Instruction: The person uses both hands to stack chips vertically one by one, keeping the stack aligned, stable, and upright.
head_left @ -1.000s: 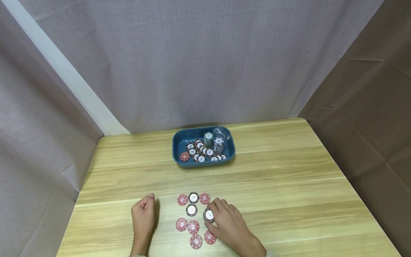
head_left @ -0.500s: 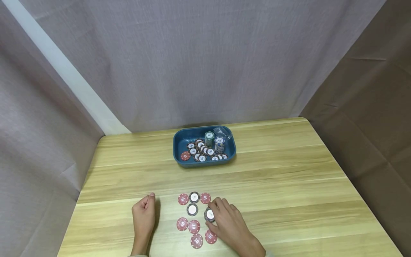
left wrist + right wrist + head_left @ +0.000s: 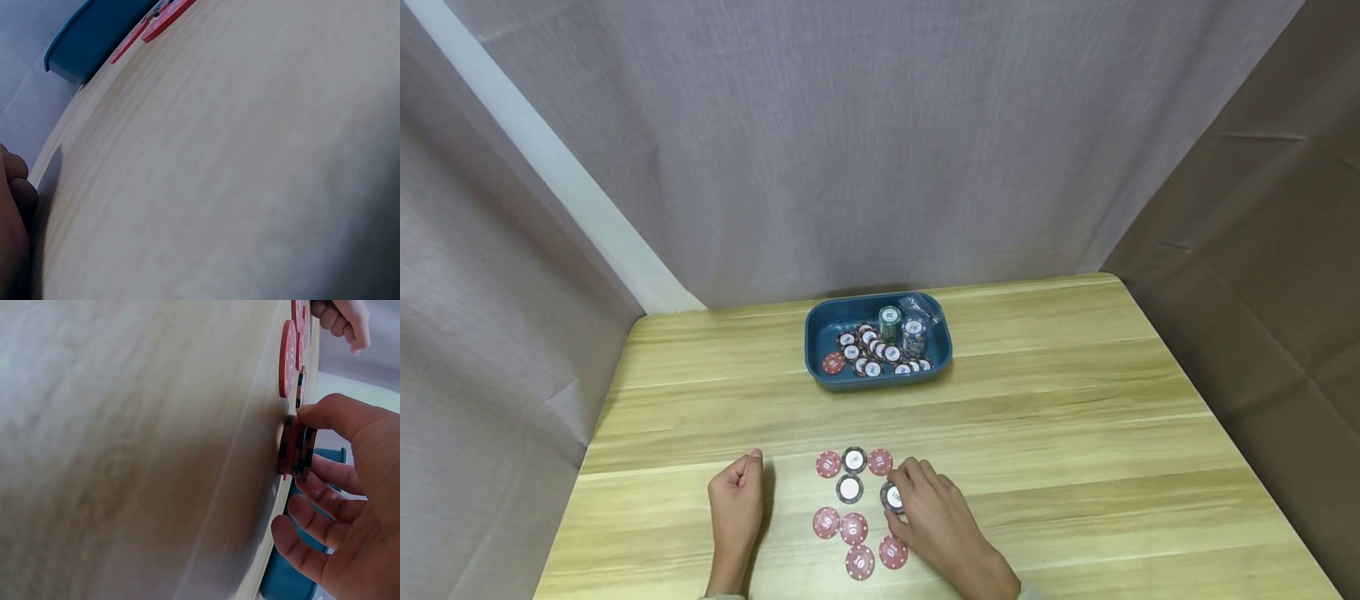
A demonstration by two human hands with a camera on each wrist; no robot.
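Observation:
In the head view my right hand [image 3: 936, 525] pinches a small stack of poker chips [image 3: 892, 497], the top one black with a white centre. The right wrist view shows the stack [image 3: 297, 449] side on, black chips with a red one among them, its thumb and fingertips at opposite edges. Flat to the left lie two black-edged chips [image 3: 849, 489] and several red "10" chips [image 3: 853, 529]; one red chip [image 3: 892, 552] sits just below the stack. My left hand [image 3: 735, 498] rests as a fist on the table, left of the chips, with nothing visible in it.
A blue tray [image 3: 811, 371] stands at the back of the wooden table [image 3: 1037, 400]. Inside are loose black-edged chips [image 3: 872, 369], a red chip [image 3: 833, 363], a green stack [image 3: 889, 323], a blue-white stack [image 3: 913, 340] and clear plastic wrap [image 3: 922, 306]. Curtains [image 3: 880, 150] enclose the table.
The right hand's fingers and the pinched stack have shifted slightly away and to the right. My left hand and the other chips stay where they were.

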